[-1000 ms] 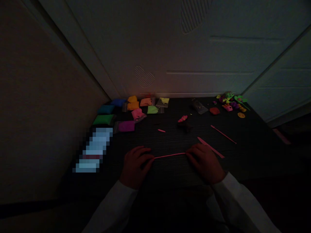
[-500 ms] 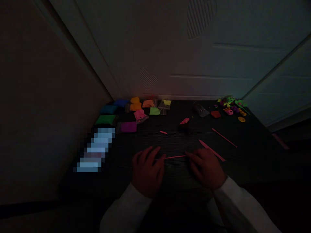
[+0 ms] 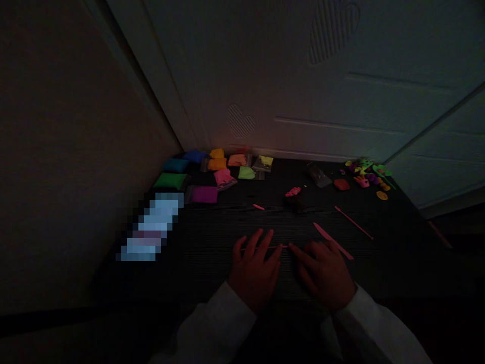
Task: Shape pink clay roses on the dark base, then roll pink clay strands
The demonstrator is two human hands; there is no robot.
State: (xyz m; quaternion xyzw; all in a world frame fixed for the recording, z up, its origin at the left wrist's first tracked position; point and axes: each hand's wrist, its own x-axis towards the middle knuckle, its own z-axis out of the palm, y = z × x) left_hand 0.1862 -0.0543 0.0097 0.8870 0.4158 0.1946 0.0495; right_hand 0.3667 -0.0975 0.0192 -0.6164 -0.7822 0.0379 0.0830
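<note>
The scene is very dark. A thin pink clay strand [image 3: 282, 246] lies on the dark ribbed mat [image 3: 212, 237]. My left hand [image 3: 254, 268] lies flat over most of the strand, fingers stretched out and apart. My right hand [image 3: 325, 270] rests at the strand's right end, fingers extended toward it and pressing down. Only a short piece of the strand shows between the two hands. White sleeves cover both wrists.
Several coloured clay packets [image 3: 212, 174] lie at the back left. Two pink modelling tools [image 3: 333, 241] [image 3: 353, 222] lie right of my hands. A small pink piece [image 3: 258, 207], a pink-and-dark figure [image 3: 294, 194] and small clay shapes [image 3: 366, 172] sit further back, by a white door.
My left hand slid right along the strand and opened out flat over it, coming close to my right hand. The visible strand got shorter. The camera view shifted slightly left.
</note>
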